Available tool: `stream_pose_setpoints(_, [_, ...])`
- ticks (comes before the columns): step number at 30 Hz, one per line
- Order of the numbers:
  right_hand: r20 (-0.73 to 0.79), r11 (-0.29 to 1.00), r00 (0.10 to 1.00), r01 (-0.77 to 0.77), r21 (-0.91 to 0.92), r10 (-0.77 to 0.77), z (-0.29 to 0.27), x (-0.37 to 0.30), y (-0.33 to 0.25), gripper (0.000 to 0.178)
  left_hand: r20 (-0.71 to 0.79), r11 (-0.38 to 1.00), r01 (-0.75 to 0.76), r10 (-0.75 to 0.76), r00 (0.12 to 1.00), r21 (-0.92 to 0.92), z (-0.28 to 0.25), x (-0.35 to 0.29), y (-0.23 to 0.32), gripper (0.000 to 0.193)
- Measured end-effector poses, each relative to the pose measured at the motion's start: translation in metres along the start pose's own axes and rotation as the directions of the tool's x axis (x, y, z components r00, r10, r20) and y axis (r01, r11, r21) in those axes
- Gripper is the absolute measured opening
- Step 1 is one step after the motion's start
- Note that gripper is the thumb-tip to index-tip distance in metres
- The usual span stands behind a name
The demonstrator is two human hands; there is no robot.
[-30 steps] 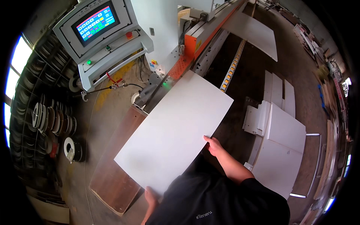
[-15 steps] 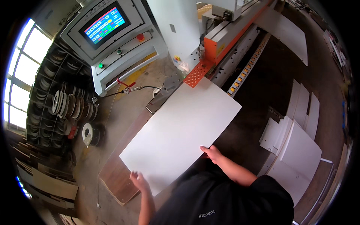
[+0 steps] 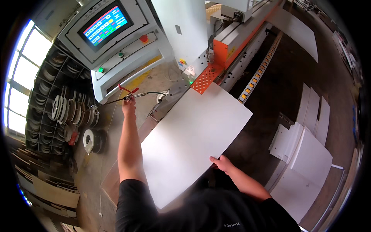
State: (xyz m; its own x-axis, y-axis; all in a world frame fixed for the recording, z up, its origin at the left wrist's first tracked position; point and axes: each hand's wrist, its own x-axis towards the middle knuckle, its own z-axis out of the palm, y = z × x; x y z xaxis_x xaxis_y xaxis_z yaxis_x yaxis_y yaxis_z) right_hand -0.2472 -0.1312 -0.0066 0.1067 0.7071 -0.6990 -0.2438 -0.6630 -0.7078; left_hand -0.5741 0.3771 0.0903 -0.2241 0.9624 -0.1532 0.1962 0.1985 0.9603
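Note:
A large white panel (image 3: 189, 143) lies tilted across the front of the machine, its far corner under an orange perforated plate (image 3: 207, 79). My right hand (image 3: 223, 164) grips the panel's near right edge, thumb on top and fingers underneath, hidden. My left arm stretches forward over the panel's left side. At its end my left hand (image 3: 129, 106) is closed around the hose fitting with red handles (image 3: 129, 92), below the control console. A black hose (image 3: 156, 92) runs from that fitting toward the machine.
The grey console (image 3: 127, 50) carries a lit screen (image 3: 104, 27), a red button (image 3: 144, 38) and green buttons. Rolls of edging (image 3: 63, 110) fill a rack at left. A roller track (image 3: 257, 75) runs away to the right. Stacked white panels (image 3: 305, 166) stand at right.
My left hand has left the panel's near left corner and reached forward to the red-handled fitting. My right hand keeps its grip on the panel's edge.

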Motion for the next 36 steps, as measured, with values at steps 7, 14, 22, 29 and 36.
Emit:
stream_pose_setpoints(7, [-0.050, 0.998, 0.998, 0.022, -0.063, -0.025, 0.011, 0.002, 0.001, 0.058, -0.060, 0.769, -0.635, 0.632, 0.773, -0.073, -0.061, -0.008, -0.001, 0.010])
stream_pose_setpoints(14, [-0.061, 0.998, 0.998, 0.013, -0.061, -0.017, 0.006, -0.012, -0.021, 0.048, -0.088, 0.729, -0.684, 0.679, 0.729, -0.036, -0.100, -0.151, 0.136, 0.026])
stream_pose_setpoints(22, [-0.111, 0.995, 0.993, 0.027, -0.092, -0.037, 0.006, 0.000, -0.004, 0.062, 0.732, 0.178, -0.711, -0.134, 0.668, 0.681, -0.025, -0.252, 0.080, 0.036])
stream_pose_setpoints(29, [-0.048, 0.993, 0.999, 0.019, -0.118, -0.024, 0.008, -0.014, -0.023, 0.048, 0.777, 0.693, -0.467, -0.220, 0.589, 0.550, 0.030, -0.288, -0.039, 0.036])
stream_pose_setpoints(36, [-0.191, 0.986, 0.980, 0.017, -0.168, -0.049, 0.012, -0.001, 0.007, 0.067, 0.675, 0.688, -0.389, -0.200, 0.710, 0.613, -0.064, -0.269, -0.046, 0.029])
